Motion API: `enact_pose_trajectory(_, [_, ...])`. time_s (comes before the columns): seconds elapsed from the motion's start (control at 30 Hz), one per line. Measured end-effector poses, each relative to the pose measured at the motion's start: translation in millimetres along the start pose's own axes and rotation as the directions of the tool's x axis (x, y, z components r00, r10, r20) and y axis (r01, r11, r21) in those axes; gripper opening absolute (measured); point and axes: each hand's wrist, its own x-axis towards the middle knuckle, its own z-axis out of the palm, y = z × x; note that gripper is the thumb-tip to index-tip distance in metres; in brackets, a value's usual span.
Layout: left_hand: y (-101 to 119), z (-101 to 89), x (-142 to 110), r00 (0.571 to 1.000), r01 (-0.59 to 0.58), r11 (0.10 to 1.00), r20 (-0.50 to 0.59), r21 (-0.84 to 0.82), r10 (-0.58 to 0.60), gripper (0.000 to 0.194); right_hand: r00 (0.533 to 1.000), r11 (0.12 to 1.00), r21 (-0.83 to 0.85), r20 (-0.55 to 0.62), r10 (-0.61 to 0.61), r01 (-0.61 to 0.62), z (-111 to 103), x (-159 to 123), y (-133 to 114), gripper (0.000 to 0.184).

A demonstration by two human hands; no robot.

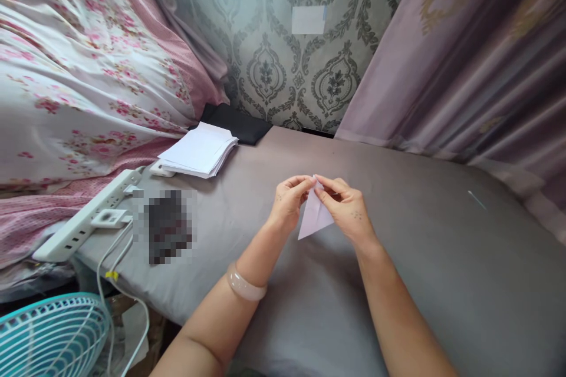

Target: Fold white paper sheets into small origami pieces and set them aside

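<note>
A folded piece of pale paper [315, 215] hangs between my two hands above the grey-covered surface, its pointed lower corner angled toward me. My left hand [288, 199] pinches the top of the paper from the left side. From the right, my right hand [348, 205] grips its upper edge, with the thumb laid over the front face. The fingertips of both hands meet near the paper's top point. Behind my fingers, part of the fold is hidden. A pale bangle [246, 286] sits on my left forearm.
At the back left, a stack of white paper [198, 150] lies beside a flat black item [239, 123]. A white power strip [88, 215] with cables runs along the left edge, near a pixelated dark object [169, 227]. A turquoise fan [53, 333] stands lower left. Curtains [442, 70] hang right.
</note>
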Motion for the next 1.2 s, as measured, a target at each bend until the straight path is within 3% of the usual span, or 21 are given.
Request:
enact_pose_trajectory(0.2, [1.9,1.4,0.1,1.0,-0.017,0.999,-0.011,-0.039,0.016,0.022,0.986,0.963,-0.212,0.032,-0.165,0.168,2.6,-3.3,-0.7,0.034])
enact_pose_trajectory(0.43, [1.8,-1.1,0.6,0.999,-0.03,1.0,0.017,-0.007,0.03,0.022,0.939,0.789,-0.518,0.098,-0.329,0.331,2.6,-8.5,-9.3,0.044])
enact_pose_trajectory(0.8, [2.7,-1.5,-0.3,0.996,-0.055,0.998,0.077,0.002,0.054,0.02,0.936,0.586,-0.743,0.159,-0.315,0.323,4.9,-15.2,-19.7,0.05])
enact_pose_trajectory(1.03, [4.5,0.0,-0.7,0.995,0.056,0.997,0.088,-0.045,-0.052,0.029,0.925,0.44,-0.833,0.204,-0.321,0.336,10.4,-17.9,-16.8,0.052])
enact_pose_trajectory(1.13, [5.2,-0.2,0.6,0.988,0.119,0.99,0.11,-0.074,-0.11,0.031,0.935,0.441,-0.837,0.216,-0.28,0.325,11.9,-19.1,-15.4,0.05])
enact_pose_trajectory(1.2, [5.4,-1.2,2.1,0.982,0.161,0.983,0.109,-0.086,-0.152,0.032,0.947,0.494,-0.814,0.212,-0.24,0.307,10.2,-18.5,-14.0,0.05])
